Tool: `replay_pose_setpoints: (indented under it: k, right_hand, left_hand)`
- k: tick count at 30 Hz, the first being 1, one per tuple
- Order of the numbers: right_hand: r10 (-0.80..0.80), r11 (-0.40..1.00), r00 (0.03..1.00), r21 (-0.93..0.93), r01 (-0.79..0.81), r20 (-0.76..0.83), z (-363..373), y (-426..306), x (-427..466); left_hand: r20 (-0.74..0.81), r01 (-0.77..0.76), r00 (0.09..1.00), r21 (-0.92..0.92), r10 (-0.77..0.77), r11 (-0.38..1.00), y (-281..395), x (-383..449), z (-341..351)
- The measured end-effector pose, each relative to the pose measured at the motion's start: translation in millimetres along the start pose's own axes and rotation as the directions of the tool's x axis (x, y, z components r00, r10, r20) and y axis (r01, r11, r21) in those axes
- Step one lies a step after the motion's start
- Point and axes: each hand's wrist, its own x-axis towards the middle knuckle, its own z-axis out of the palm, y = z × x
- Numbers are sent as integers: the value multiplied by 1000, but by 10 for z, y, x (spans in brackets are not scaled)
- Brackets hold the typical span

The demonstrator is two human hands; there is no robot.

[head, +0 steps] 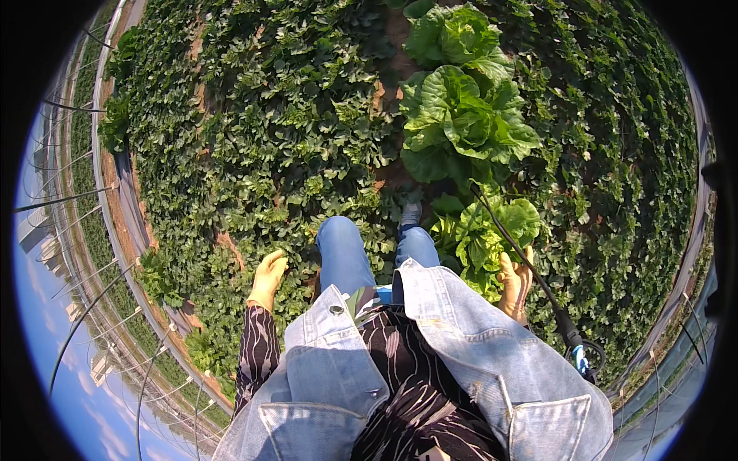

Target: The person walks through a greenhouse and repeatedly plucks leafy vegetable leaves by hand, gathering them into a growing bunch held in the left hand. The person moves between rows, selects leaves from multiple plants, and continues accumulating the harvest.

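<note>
My left hand (269,278) hangs over low leafy plants (230,173), to the left of my bent knee. Its fingers are loosely bent, and I see no object in them. On the other side, my right hand (516,282) has its thumb and fingers apart, with nothing visible between them. A bright green leafy head like a cabbage or lettuce (490,227) grows right by its fingertips; contact cannot be told. Farther ahead stand a larger leafy head (464,118) and another one (461,34), in a line with it.
Strips of bare reddish soil (398,40) show between the plants. A black cord (513,242) crosses the view near my right hand. My shoe (411,213) is among the leaves. Along the left run a pale edging (101,150) and thin curved hoops (75,340).
</note>
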Motion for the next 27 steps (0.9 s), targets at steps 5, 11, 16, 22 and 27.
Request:
replay_pose_setpoints:
  k: [5,11,16,22,27]
  right_hand:
    - [-51,997,998,47,53,-25,-93,72,137]
    - [-41,999,998,-6,41,-37,-74,195,259]
    - [38,999,999,-4,-38,-22,-83,118,230]
    - [49,997,998,54,-50,25,-101,113,208]
    - [29,997,996,70,-35,81,-89,151,233]
  left_hand:
    - [6,41,999,75,-41,996,5,-33,-66]
    - [16,-60,998,61,59,996,148,36,-157]
    - [32,-61,998,54,59,997,273,26,-163]
    - [27,-69,997,38,68,997,235,-22,-98]
    - [13,-63,998,0,63,998,42,-37,-130]
